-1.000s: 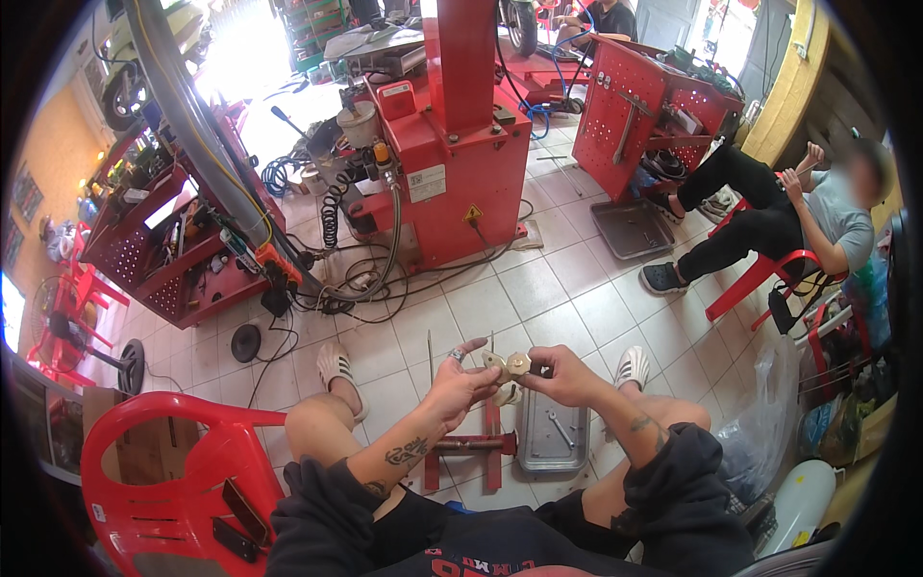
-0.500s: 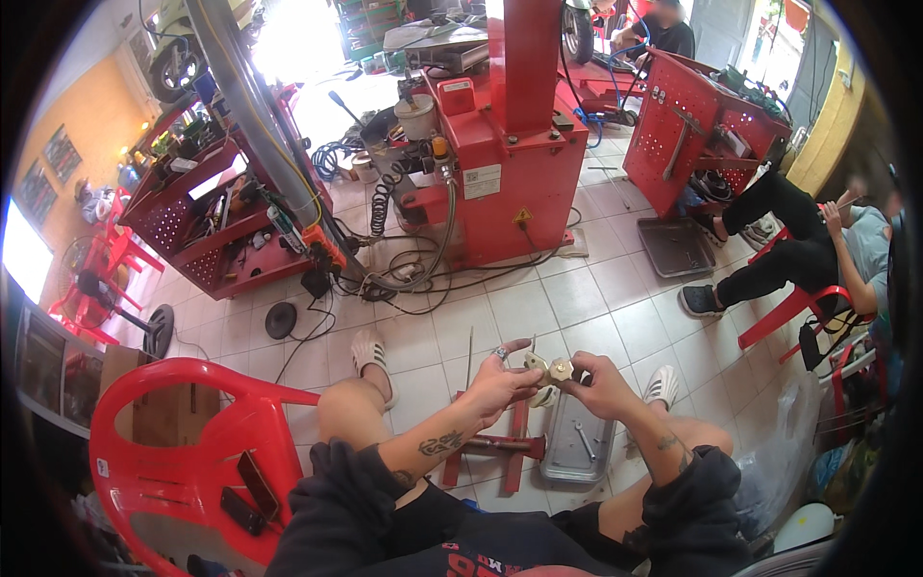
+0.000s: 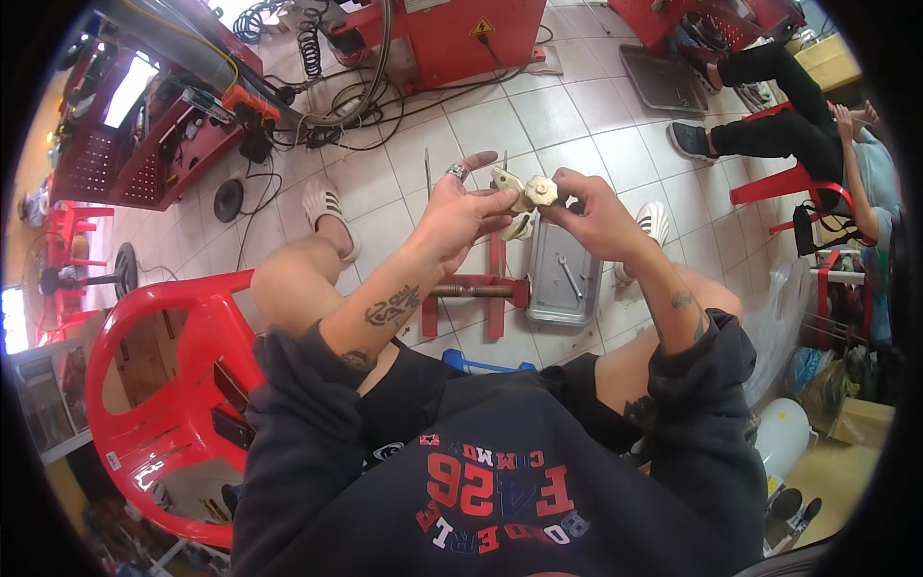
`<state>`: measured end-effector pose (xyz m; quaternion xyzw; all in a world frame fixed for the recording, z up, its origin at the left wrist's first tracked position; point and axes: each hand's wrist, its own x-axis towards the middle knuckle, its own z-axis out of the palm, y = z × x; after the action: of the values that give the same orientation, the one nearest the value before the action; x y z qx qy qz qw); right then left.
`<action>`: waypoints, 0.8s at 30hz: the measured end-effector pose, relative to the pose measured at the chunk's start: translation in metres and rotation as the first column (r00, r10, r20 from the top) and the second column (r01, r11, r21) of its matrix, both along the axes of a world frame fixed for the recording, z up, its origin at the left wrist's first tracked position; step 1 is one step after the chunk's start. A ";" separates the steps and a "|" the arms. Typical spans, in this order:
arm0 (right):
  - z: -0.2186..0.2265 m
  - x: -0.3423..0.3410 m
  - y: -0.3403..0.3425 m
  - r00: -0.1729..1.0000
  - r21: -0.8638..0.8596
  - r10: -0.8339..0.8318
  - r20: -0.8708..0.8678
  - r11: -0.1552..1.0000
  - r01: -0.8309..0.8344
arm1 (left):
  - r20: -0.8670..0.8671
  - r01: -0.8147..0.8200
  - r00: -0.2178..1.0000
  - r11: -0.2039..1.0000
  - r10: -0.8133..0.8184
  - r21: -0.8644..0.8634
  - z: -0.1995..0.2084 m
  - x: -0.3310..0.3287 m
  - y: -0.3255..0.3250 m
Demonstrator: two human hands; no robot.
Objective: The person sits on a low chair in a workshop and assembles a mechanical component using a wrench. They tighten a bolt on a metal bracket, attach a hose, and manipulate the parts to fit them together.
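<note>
My left hand (image 3: pixel 461 213) pinches a pale metal part (image 3: pixel 506 180) with a small hole in it, the forefinger stretched forward past it. My right hand (image 3: pixel 601 219) has thumb and fingers closed on a pale, faceted, knob-like metal piece (image 3: pixel 540 190). The two pieces meet or overlap between my hands; whether they are joined I cannot tell. Another pale, curved portion shows just beneath. Below my hands, a grey metal tray (image 3: pixel 544 306) on the tiled floor holds a wrench (image 3: pixel 571 276). Left of the tray stands a low red metal frame (image 3: pixel 496 322) with a threaded bar.
A red plastic chair (image 3: pixel 144 332) carrying dark flat objects stands at my left. Cables (image 3: pixel 385 123) lie on the floor before a red machine (image 3: pixel 471 43). A seated person (image 3: pixel 870 188) is at the right, near a dark tray (image 3: pixel 663 79). A red tool cart (image 3: pixel 125 159) stands far left.
The view has tilted downward, so the floor things sit higher and more of my shirt shows. Both hands keep hold of the pale pieces, with little change in grip.
</note>
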<state>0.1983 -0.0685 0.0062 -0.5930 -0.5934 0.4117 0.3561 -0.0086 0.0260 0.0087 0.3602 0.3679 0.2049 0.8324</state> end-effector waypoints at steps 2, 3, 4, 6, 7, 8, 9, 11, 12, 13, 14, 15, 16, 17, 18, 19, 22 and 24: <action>-0.003 -0.003 0.004 0.997 -0.003 -0.048 -0.067 0.999 0.048 | 0.010 0.000 1.000 1.000 0.000 0.001 -0.002 0.000 0.001; -0.001 -0.003 0.004 0.997 -0.019 -0.072 0.012 0.997 0.072 | 0.016 0.000 1.000 1.000 0.000 0.002 -0.003 0.000 0.000; 0.005 -0.004 0.006 0.992 -0.028 -0.092 0.092 0.995 0.095 | -0.001 -0.015 1.000 1.000 0.015 0.006 -0.002 0.000 0.001; 0.002 -0.004 0.005 0.984 -0.015 -0.142 0.110 0.989 0.145 | 0.006 -0.003 1.000 1.000 0.003 -0.009 -0.002 -0.001 -0.001; 0.004 -0.006 0.004 0.989 -0.028 -0.129 0.067 0.991 0.131 | 0.014 0.003 1.000 1.000 -0.002 -0.014 -0.001 -0.001 -0.001; 0.010 -0.009 0.005 0.993 -0.041 -0.117 0.024 0.992 0.118 | 0.007 -0.002 1.000 1.000 0.002 -0.015 -0.002 -0.001 -0.001; 0.012 -0.010 0.005 0.994 -0.052 -0.105 -0.019 0.993 0.104 | 0.001 -0.006 1.000 1.000 0.006 -0.016 -0.002 -0.002 -0.002; 0.008 -0.006 0.004 0.999 -0.052 -0.037 -0.034 0.998 0.035 | 0.001 -0.006 1.000 1.000 0.006 -0.012 -0.002 0.000 -0.001; 0.005 -0.003 0.004 0.999 -0.052 -0.003 -0.042 0.999 0.001 | 0.006 -0.004 1.000 1.000 0.004 -0.010 -0.001 0.000 -0.001; 0.001 0.000 0.004 0.999 -0.062 0.020 -0.041 0.998 -0.023 | 0.010 -0.002 1.000 1.000 0.002 -0.008 -0.001 0.000 0.000; -0.002 0.002 0.004 0.998 -0.072 0.043 -0.041 0.996 -0.045 | 0.011 0.002 1.000 1.000 -0.002 -0.003 -0.002 0.000 0.001; -0.004 0.004 0.004 0.997 -0.082 0.065 -0.041 0.994 -0.068 | 0.012 0.006 1.000 1.000 -0.006 0.002 -0.002 -0.001 0.001; -0.005 0.004 0.004 0.998 -0.074 0.051 -0.038 0.996 -0.053 | 0.012 0.010 1.000 1.000 -0.010 0.005 -0.003 -0.001 0.001; -0.004 0.002 0.005 0.999 -0.066 0.036 -0.035 0.997 -0.038 | 0.002 0.016 1.000 1.000 -0.016 0.004 -0.003 -0.001 0.000; -0.004 0.001 0.006 0.999 -0.058 0.021 -0.032 0.998 -0.023 | -0.008 0.022 1.000 1.000 -0.022 0.002 -0.001 0.000 -0.001; -0.004 0.001 0.006 0.998 -0.103 0.015 0.067 0.995 -0.008 | -0.019 0.027 0.999 1.000 -0.027 0.002 0.000 0.000 -0.002; 0.002 -0.002 0.007 0.981 -0.147 -0.009 0.194 0.988 0.038 | 0.000 0.015 1.000 1.000 -0.015 -0.007 0.001 0.000 -0.003; 0.014 -0.013 0.004 0.997 -0.066 -0.047 0.055 0.997 0.051 | 0.009 0.021 1.000 1.000 -0.021 -0.009 -0.001 -0.001 -0.001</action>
<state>0.1855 -0.0641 0.0199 -0.6298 -0.5738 0.4064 0.3300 -0.0100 0.0247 0.0072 0.3595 0.3612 0.1961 0.8378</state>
